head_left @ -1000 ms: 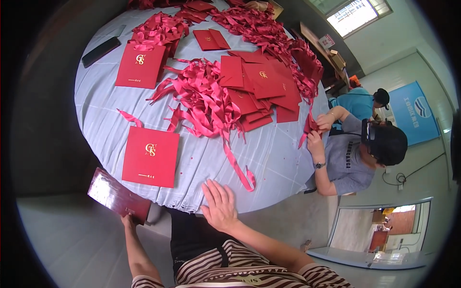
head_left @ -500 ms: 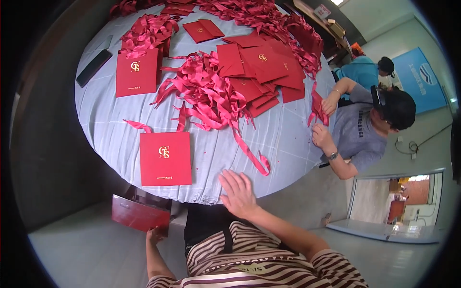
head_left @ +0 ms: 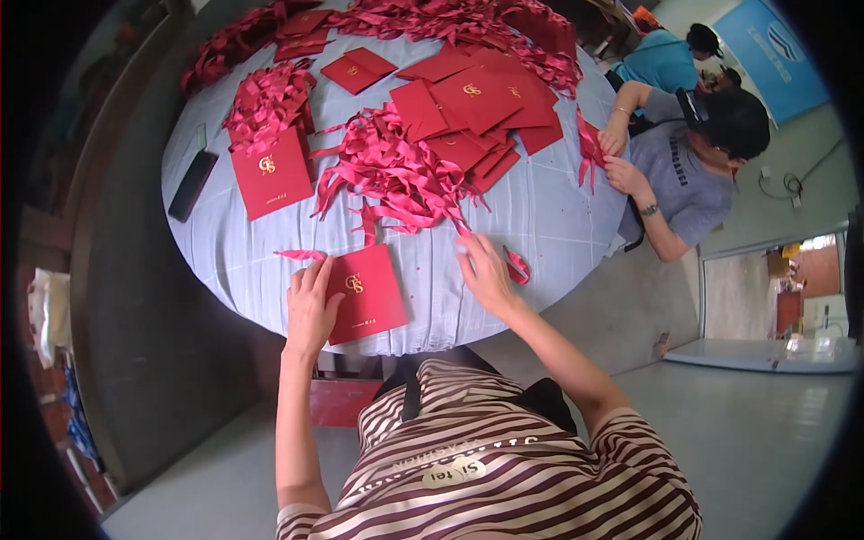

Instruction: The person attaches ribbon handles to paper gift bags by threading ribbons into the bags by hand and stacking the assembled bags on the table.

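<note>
On the near edge of the table lies a flat red folder (head_left: 376, 292) with a gold emblem and pink-red ribbon ends by its top. My left hand (head_left: 310, 306) rests along its left edge, fingers stretched out over a ribbon end (head_left: 292, 255) and thumb on the cover. Right of the folder, my right hand (head_left: 486, 274) reaches over the cloth with its fingers apart. Its fingertips are beside a ribbon strand trailing from the tangled ribbon pile (head_left: 396, 175); contact cannot be made out. Another ribbon end (head_left: 517, 266) curls to the right of that hand.
Another red folder (head_left: 273, 175) and a dark phone (head_left: 193, 186) lie to the left. Stacked red folders (head_left: 481, 94) sit farther back. A co-worker (head_left: 688, 171) at the right edge handles a ribbon. A red stool (head_left: 344, 400) stands below the table edge.
My left hand has let go of the red stool, now closer to me, and come up onto the folder. My right hand has moved from the table edge toward the ribbons.
</note>
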Demonstrator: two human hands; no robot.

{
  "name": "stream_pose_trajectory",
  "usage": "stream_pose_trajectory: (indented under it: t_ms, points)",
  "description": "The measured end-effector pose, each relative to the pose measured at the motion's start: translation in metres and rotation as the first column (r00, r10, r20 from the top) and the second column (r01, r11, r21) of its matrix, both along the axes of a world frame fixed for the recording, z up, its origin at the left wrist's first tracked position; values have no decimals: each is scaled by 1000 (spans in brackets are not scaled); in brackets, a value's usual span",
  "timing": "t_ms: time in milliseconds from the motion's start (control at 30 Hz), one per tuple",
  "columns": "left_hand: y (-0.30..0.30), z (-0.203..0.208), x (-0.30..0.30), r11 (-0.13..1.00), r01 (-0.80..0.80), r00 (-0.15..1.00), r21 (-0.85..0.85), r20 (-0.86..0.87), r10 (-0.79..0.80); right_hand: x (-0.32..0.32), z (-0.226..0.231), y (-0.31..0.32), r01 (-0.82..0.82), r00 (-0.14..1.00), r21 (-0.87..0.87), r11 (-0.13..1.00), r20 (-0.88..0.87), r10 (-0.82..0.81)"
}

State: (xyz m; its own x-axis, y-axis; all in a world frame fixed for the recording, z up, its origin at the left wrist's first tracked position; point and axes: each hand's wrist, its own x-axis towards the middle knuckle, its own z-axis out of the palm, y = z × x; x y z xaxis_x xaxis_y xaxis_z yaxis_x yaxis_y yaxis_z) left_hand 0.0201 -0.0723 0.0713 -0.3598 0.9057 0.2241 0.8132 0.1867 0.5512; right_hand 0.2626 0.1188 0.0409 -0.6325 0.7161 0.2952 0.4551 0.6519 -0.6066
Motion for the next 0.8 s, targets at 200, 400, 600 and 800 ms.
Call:
stream_pose_trajectory:
  t_ms: [200, 400, 600, 800]
  points:
    - [24, -20, -10, 973, -13, 998, -229, -59, -1, -43, -37, 35, 232, 970, 83, 969, 55, -237]
    - [26, -17, -11, 990, -61, 998, -125, -30, 57, -22, -44, 42, 219, 974, -135, 966, -28, -225]
    - [36, 14, 5, 975, -220, 975, 28, 22, 219, 12, 9, 54, -63, 934, -837, 543, -241, -264]
    - [59, 67, 52, 956, -287, 958, 50, 7, 287, 39, 43, 70, -245, 912, -860, 448, -361, -194]
